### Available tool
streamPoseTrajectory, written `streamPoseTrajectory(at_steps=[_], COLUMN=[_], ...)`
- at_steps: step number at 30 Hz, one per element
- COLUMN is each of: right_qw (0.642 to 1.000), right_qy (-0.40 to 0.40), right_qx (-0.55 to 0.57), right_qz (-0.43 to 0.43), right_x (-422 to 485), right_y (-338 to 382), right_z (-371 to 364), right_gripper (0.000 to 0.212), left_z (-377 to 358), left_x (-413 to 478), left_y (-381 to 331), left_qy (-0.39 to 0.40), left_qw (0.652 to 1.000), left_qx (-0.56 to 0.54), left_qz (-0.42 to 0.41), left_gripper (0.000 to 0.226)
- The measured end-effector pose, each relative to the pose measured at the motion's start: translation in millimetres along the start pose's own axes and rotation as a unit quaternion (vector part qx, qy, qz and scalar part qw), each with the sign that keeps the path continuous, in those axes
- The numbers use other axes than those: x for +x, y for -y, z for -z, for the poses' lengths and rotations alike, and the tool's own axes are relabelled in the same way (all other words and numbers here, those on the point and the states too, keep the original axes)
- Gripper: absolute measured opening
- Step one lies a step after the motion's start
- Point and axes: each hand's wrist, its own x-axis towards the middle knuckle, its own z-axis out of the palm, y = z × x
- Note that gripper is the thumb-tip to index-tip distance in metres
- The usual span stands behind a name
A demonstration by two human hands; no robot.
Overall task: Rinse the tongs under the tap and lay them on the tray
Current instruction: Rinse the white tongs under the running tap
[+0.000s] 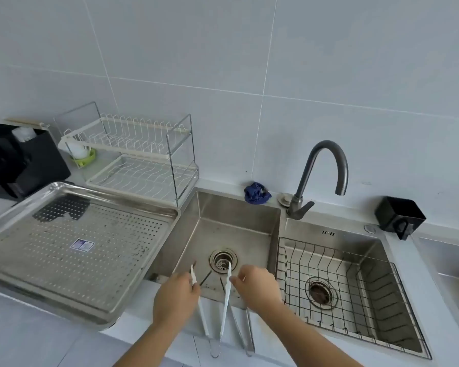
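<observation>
White-tipped metal tongs (pixel 225 308) hang spread apart over the front edge of the left sink basin (pixel 236 234), hinge end toward me. My left hand (pixel 176 300) grips the left arm of the tongs. The fingers of my right hand (pixel 257 287) pinch the right arm near its tip. A second pair of metal tongs (pixel 245 332) lies on the counter edge just right of them. The dark curved tap (pixel 326 170) stands behind the sinks, spout over the right side; no water is visible. The perforated steel tray (pixel 72 247) sits on the counter to the left.
A wire basket (pixel 355 295) fills the right basin. A white two-tier dish rack (pixel 141 157) stands behind the tray. A blue cloth (pixel 256 193) lies on the sink's back ledge, and a black holder (pixel 399 215) sits at the right. Black appliances (pixel 16 162) stand far left.
</observation>
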Motion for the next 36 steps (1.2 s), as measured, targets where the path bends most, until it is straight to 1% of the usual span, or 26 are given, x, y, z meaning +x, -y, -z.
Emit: streamPoseTrajectory(at_steps=[1,2,4,9,12,15,17,19,20,25,29,31,33,36], right_qw=[1.000,0.999,0.998,0.996,0.995,0.994,0.994,0.993,0.993,0.993,0.991,0.990,0.988,0.984], right_qy=[0.015,0.016,0.028,0.036,0.042,0.058,0.075,0.082,0.083,0.065,0.027,-0.002,-0.033,-0.066], right_qx=[0.012,0.017,0.029,0.042,0.049,0.050,0.043,0.042,0.044,0.078,0.120,0.132,0.146,0.165], right_qz=[-0.018,-0.036,-0.057,-0.067,-0.070,-0.072,-0.071,-0.072,-0.073,-0.064,-0.056,-0.046,-0.034,-0.026], right_x=[-0.1,0.5,-0.7,2.8,3.7,5.9,7.5,6.8,6.2,4.2,-0.6,-4.0,-7.4,-13.6], right_y=[-1.7,-2.4,-3.9,-1.0,2.9,4.2,4.1,5.0,6.0,11.4,8.6,5.5,1.1,-13.7], right_z=[-6.3,-11.1,-22.2,-41.0,-50.7,-59.6,-64.4,-66.9,-67.1,-58.3,-39.9,-28.6,-15.4,5.8], right_gripper=[0.035,0.036,0.038,0.047,0.041,0.034,0.023,0.013,0.012,0.019,0.018,0.018,0.020,0.024], left_z=[-2.9,-5.4,-12.5,-28.5,-38.0,-46.9,-49.4,-50.3,-49.8,-46.8,-40.1,-37.0,-36.0,-38.7], left_x=[-2.0,-3.5,-8.1,-5.0,-6.9,-9.3,-10.5,-12.2,-13.7,-18.8,-18.7,-17.7,-17.2,-15.8], left_y=[1.8,3.3,3.8,7.2,6.9,7.7,6.1,1.8,-0.9,-4.1,-7.5,-18.1,-33.3,-59.6], left_qy=[0.017,0.015,0.021,0.009,0.012,0.029,0.036,0.026,0.018,-0.020,-0.056,-0.079,-0.083,-0.041], left_qw=[1.000,0.999,0.998,0.992,0.985,0.980,0.977,0.973,0.971,0.970,0.968,0.959,0.941,0.882], left_qx=[-0.006,-0.027,-0.043,-0.091,-0.118,-0.132,-0.145,-0.164,-0.173,-0.176,-0.194,-0.236,-0.302,-0.445], left_qz=[0.015,0.034,0.045,0.091,0.123,0.144,0.151,0.161,0.165,0.167,0.150,0.133,0.127,0.149], left_gripper=[0.021,0.020,0.019,0.017,0.022,0.017,0.012,0.009,0.009,0.008,0.005,0.011,0.011,0.012])
